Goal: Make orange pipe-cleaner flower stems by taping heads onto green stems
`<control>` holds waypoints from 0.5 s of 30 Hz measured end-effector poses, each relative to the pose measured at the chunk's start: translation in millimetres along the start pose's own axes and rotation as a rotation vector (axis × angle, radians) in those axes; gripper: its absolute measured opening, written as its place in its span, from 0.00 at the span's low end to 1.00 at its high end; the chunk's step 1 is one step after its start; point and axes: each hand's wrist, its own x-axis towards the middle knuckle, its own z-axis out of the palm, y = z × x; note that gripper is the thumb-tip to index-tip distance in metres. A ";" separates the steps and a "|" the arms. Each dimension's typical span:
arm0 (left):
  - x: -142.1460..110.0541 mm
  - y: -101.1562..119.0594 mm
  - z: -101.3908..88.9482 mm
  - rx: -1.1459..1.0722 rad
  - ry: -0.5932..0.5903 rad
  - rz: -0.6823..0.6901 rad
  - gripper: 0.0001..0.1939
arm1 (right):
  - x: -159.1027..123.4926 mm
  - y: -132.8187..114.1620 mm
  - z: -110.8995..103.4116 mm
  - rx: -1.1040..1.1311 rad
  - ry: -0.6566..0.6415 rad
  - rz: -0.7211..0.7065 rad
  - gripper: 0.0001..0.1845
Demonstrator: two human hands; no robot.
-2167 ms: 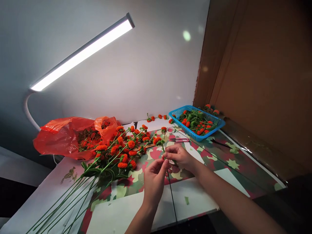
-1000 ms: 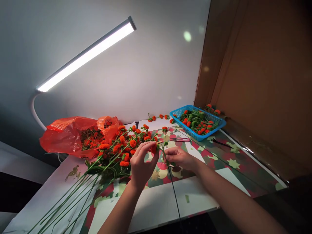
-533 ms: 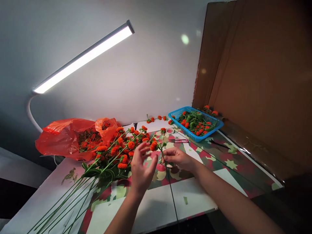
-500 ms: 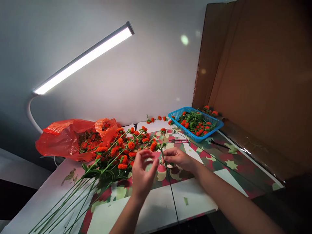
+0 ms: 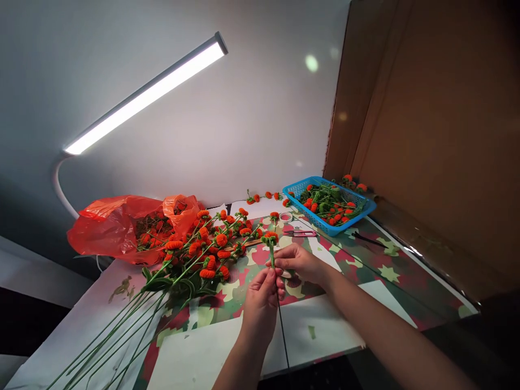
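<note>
An orange pompom-like artificial flower (image 5: 270, 238) stands nearly upright in front of me, with a green wrapped upper stem and a long thin dark lower stem. My left hand (image 5: 261, 297) pinches this stem between thumb and fingers, low down. Just above and to the right, my right hand (image 5: 299, 262) is closed on the same stem with its fingertips. A pale rounded edge (image 5: 286, 274) shows beneath my right hand; what it belongs to is mostly hidden. Left of my hands lies a pile of similar orange flowers (image 5: 221, 240) on long green stems.
A blue basket (image 5: 333, 230) of flowers stands at the back right. Pink-handled thread snips (image 5: 301, 234) and a white tape roll (image 5: 285, 217) lie behind my hands. A red plastic bag (image 5: 97, 230) of flowers sits at left, below a lit lamp (image 5: 150, 97). Cardboard (image 5: 426, 135) rises at right.
My left hand pinched the flower head, then opened beside it, and now grips the stem below my right hand. The head has turned from leaning left to upright. The view shifted slightly.
</note>
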 end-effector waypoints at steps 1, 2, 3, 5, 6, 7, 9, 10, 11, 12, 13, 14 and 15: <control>0.5 -0.6 0.2 -0.064 -0.005 -0.052 0.16 | -0.2 0.5 0.0 0.016 -0.002 0.022 0.17; 0.7 -1.1 0.6 -0.114 -0.015 -0.099 0.17 | -0.5 0.7 0.1 0.038 -0.004 0.043 0.16; 0.6 -1.3 1.2 -0.149 -0.030 -0.136 0.17 | -0.8 0.5 0.3 0.061 -0.005 0.063 0.16; -0.2 -0.9 1.8 -0.155 -0.067 -0.170 0.17 | -0.9 -0.5 0.5 0.093 -0.005 0.090 0.16; -0.9 -0.1 1.4 -0.117 -0.081 -0.167 0.17 | -0.6 -0.9 0.3 0.093 0.001 0.086 0.16; -1.8 1.1 0.7 -0.054 -0.087 -0.153 0.17 | 0.0 -1.0 0.0 0.082 0.013 0.067 0.15; -3.7 4.9 -1.8 0.119 -0.071 -0.072 0.17 | 1.4 0.2 -1.2 0.047 0.048 0.013 0.14; -4.7 7.3 -3.2 0.214 -0.056 -0.018 0.16 | 2.1 1.3 -1.8 0.026 0.068 -0.006 0.14; -5.5 9.6 -4.4 0.301 -0.043 0.037 0.14 | 2.5 2.6 -2.3 0.007 0.086 -0.013 0.14; -6.1 11.7 -5.5 0.368 -0.036 0.084 0.13 | 2.7 3.7 -2.6 -0.007 0.099 -0.008 0.14; -6.4 13.3 -6.2 0.408 -0.036 0.116 0.12 | 2.5 4.6 -2.6 -0.015 0.107 0.005 0.14; -6.4 14.2 -6.6 0.413 -0.042 0.128 0.11 | 1.9 4.8 -2.3 -0.020 0.107 0.019 0.15; -6.1 14.3 -6.8 0.383 -0.049 0.121 0.11 | 1.1 4.4 -1.6 -0.020 0.101 0.031 0.16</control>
